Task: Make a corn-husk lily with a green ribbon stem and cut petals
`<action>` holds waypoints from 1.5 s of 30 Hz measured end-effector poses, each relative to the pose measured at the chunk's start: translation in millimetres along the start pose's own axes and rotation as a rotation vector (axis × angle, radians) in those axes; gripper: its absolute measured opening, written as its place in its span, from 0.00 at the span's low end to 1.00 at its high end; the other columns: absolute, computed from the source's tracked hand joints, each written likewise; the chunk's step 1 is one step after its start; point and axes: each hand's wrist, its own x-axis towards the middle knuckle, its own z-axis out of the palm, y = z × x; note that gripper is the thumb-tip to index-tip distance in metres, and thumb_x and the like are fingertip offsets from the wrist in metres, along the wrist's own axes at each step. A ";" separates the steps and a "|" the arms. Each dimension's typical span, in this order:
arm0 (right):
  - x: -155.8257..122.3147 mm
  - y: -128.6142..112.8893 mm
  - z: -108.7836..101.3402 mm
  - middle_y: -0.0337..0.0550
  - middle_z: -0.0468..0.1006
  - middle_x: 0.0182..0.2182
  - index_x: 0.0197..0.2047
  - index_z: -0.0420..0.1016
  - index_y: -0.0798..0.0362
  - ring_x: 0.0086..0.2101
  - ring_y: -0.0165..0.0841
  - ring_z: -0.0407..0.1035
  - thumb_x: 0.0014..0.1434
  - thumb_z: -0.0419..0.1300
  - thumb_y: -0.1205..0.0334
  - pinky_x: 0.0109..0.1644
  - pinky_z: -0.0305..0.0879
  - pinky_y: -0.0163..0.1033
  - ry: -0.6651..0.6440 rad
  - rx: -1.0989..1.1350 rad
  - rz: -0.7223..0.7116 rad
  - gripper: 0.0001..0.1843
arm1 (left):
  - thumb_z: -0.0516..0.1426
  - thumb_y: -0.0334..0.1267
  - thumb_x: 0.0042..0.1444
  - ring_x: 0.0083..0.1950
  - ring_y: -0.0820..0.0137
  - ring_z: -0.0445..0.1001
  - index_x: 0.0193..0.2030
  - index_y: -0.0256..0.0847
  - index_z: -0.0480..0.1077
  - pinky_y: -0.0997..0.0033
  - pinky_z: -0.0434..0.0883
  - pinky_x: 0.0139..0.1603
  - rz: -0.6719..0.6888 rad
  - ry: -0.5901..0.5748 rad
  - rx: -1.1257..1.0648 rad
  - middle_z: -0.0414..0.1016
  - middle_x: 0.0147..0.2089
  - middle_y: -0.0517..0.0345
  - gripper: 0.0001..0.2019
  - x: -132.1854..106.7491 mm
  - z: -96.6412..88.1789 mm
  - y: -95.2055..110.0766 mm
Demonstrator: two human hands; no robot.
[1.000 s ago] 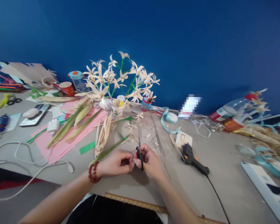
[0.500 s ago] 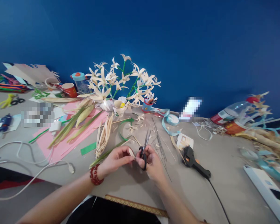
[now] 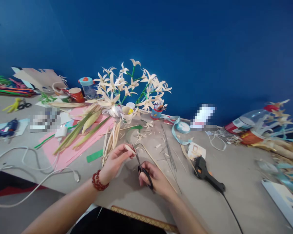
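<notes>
Between thumb and fingers, my left hand (image 3: 117, 161) pinches a small pale husk piece (image 3: 130, 149). My right hand (image 3: 152, 177) grips black-handled scissors (image 3: 138, 159), whose blades point up and left and meet the edge of the husk piece. Whether the blades have cut it I cannot tell. Behind the left hand lies a bundle of dry husk strips (image 3: 112, 138). Husk scraps (image 3: 139, 136) and several thin wires (image 3: 169, 152) are scattered beyond the hands. Farther back, pale husk flowers (image 3: 127, 84) on green stems stand in a cup (image 3: 127, 115).
A black glue gun (image 3: 207, 175) with its cord lies on the right, near a roll of blue ribbon (image 3: 183, 126). Pink paper (image 3: 61, 159) and green husks (image 3: 75, 133) are on the left, with a white cable (image 3: 44, 175). A plastic bottle (image 3: 244, 120) lies far right.
My right hand has turned the scissors from pointing up and right to up and left, bringing the blades to the husk piece. My left hand has lifted slightly away from the right hand.
</notes>
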 end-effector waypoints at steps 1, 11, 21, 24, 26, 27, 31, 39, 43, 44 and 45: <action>-0.5 -0.4 0.1 0.33 0.70 0.21 0.32 0.59 0.50 0.21 0.25 0.59 0.50 0.63 0.36 0.26 0.51 0.32 -0.007 0.001 0.006 0.27 | 0.61 0.38 0.56 0.36 0.72 0.69 0.31 0.37 0.74 0.71 0.67 0.42 0.001 -0.004 -0.018 0.71 0.38 0.56 0.07 0.1 0.2 0.5; 0.5 3.8 -1.2 0.31 0.69 0.19 0.31 0.61 0.51 0.20 0.25 0.60 0.47 0.66 0.38 0.26 0.53 0.32 0.017 0.017 0.031 0.27 | 0.62 0.37 0.55 0.35 0.73 0.70 0.31 0.37 0.73 0.72 0.68 0.41 -0.025 -0.029 -0.045 0.73 0.35 0.57 0.06 -0.5 1.4 0.8; 1.1 6.0 -3.1 0.30 0.68 0.17 0.30 0.62 0.52 0.18 0.24 0.58 0.46 0.67 0.38 0.24 0.51 0.31 0.029 0.004 0.046 0.27 | 0.62 0.37 0.54 0.35 0.73 0.70 0.31 0.37 0.72 0.73 0.67 0.41 -0.043 -0.026 -0.046 0.73 0.35 0.57 0.06 -0.4 -0.3 1.9; 1.5 8.0 -5.4 0.30 0.68 0.17 0.29 0.62 0.51 0.17 0.24 0.58 0.47 0.67 0.39 0.24 0.51 0.31 0.021 -0.004 0.043 0.26 | 0.62 0.37 0.55 0.35 0.72 0.70 0.30 0.36 0.72 0.73 0.68 0.41 -0.036 -0.037 -0.032 0.73 0.35 0.56 0.07 0.0 -0.7 3.4; 1.7 9.1 -6.7 0.29 0.68 0.16 0.29 0.62 0.51 0.17 0.24 0.57 0.47 0.67 0.40 0.24 0.50 0.30 0.013 -0.011 0.037 0.26 | 0.62 0.37 0.54 0.35 0.72 0.70 0.30 0.36 0.72 0.72 0.68 0.41 -0.032 -0.039 -0.020 0.73 0.35 0.55 0.07 0.4 -1.1 4.1; 1.7 9.2 -7.1 0.29 0.68 0.16 0.29 0.61 0.51 0.17 0.23 0.57 0.47 0.67 0.41 0.23 0.50 0.30 0.009 -0.013 0.033 0.26 | 0.63 0.38 0.54 0.35 0.72 0.70 0.30 0.36 0.72 0.72 0.68 0.41 -0.030 -0.039 -0.016 0.74 0.35 0.55 0.07 0.6 -1.3 4.3; 1.5 6.6 -6.3 0.29 0.67 0.15 0.27 0.61 0.51 0.16 0.23 0.56 0.46 0.68 0.41 0.22 0.49 0.30 0.013 -0.002 0.025 0.26 | 0.63 0.38 0.54 0.34 0.72 0.70 0.31 0.36 0.73 0.72 0.68 0.41 -0.025 -0.037 -0.014 0.74 0.35 0.55 0.07 1.1 -1.8 4.8; 0.7 4.5 -6.0 0.30 0.69 0.16 0.28 0.61 0.51 0.16 0.24 0.58 0.47 0.68 0.40 0.23 0.51 0.31 0.019 0.020 0.032 0.26 | 0.64 0.39 0.53 0.35 0.72 0.72 0.31 0.36 0.73 0.72 0.69 0.41 -0.049 -0.066 0.002 0.74 0.34 0.56 0.08 0.9 -1.3 7.1; -1.3 -1.6 -7.6 0.32 0.69 0.17 0.29 0.61 0.51 0.18 0.25 0.60 0.47 0.67 0.38 0.25 0.52 0.31 -0.032 0.027 0.027 0.27 | 0.64 0.39 0.53 0.35 0.71 0.73 0.30 0.36 0.73 0.72 0.69 0.41 -0.067 -0.103 0.027 0.74 0.33 0.57 0.08 2.1 -2.9 7.9; -1.9 -3.9 -7.7 0.32 0.69 0.17 0.29 0.60 0.51 0.19 0.25 0.60 0.46 0.67 0.37 0.25 0.52 0.31 -0.035 0.022 0.033 0.28 | 0.63 0.39 0.53 0.35 0.71 0.73 0.30 0.36 0.72 0.72 0.69 0.41 -0.070 -0.110 0.035 0.74 0.32 0.57 0.08 2.4 -3.6 7.8; -2.4 -6.1 -7.7 0.31 0.69 0.17 0.29 0.60 0.51 0.19 0.25 0.60 0.45 0.67 0.37 0.26 0.52 0.31 -0.033 0.017 0.040 0.29 | 0.63 0.39 0.54 0.35 0.71 0.73 0.30 0.36 0.72 0.72 0.69 0.41 -0.072 -0.117 0.044 0.74 0.32 0.56 0.08 2.7 -4.3 7.4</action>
